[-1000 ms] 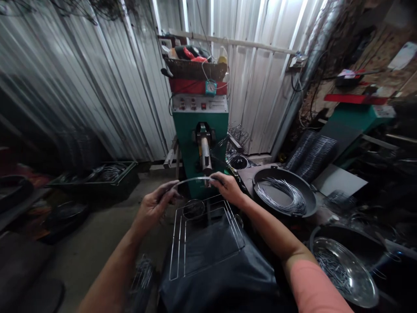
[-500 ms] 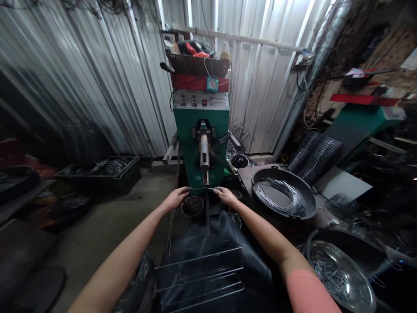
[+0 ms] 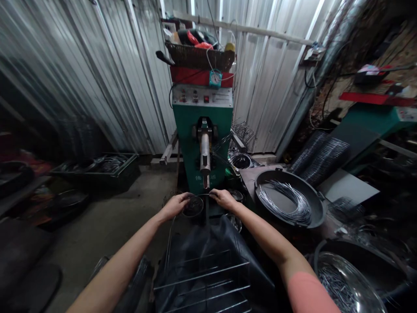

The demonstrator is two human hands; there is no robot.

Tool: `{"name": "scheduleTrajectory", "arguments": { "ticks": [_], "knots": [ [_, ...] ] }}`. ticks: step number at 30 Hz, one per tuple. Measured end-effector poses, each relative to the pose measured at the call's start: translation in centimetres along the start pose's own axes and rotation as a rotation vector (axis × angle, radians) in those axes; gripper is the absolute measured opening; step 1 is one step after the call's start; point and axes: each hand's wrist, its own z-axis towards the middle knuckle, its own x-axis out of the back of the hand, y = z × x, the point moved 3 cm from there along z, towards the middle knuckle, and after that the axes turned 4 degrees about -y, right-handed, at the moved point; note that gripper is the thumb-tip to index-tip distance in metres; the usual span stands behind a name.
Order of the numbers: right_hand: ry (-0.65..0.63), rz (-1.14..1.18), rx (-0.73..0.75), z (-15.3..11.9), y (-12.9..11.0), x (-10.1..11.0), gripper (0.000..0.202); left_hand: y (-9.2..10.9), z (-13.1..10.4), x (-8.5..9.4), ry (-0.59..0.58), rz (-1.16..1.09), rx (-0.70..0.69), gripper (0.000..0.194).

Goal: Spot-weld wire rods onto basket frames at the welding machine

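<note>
My left hand (image 3: 177,204) pinches one end of a thin curved wire (image 3: 201,195), and my right hand (image 3: 223,198) pinches the other side. The wire spans the gap between my hands, just below the metal tip (image 3: 206,180) of a green machine (image 3: 185,126). Whether wire and tip touch is too small to tell. Below my hands, a rack of metal rods (image 3: 202,278) lies over the dark apron (image 3: 218,234) on my lap. A round container (image 3: 193,206) is beside my left fingers.
To the right, a black pan (image 3: 317,211) holds a coil of wires, and a steel bowl (image 3: 361,282) holds short metal pieces. A green tray (image 3: 130,167) with metal parts is on the left floor. Curved metal parts (image 3: 325,161) are stacked near a second green machine.
Both hands, with the wire, sit slightly lower in view, and the right hand is a little closer to the left. The rods on my lap have shifted. The view has moved slightly.
</note>
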Motion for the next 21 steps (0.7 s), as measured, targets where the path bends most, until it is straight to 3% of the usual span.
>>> {"name": "scheduleTrajectory", "arguments": {
  "ticks": [12, 21],
  "knots": [
    [-0.165, -0.489, 0.006, 0.2, 0.2, -0.2, 0.036, -0.3, 2.1, -0.8, 0.005, 0.317, -0.249, 0.029],
    [-0.204, -0.510, -0.061, 1.2, 0.5, 1.7, 0.034, 0.7, 4.3, -0.4, 0.002, 0.391, -0.212, 0.024]
  ]
}}
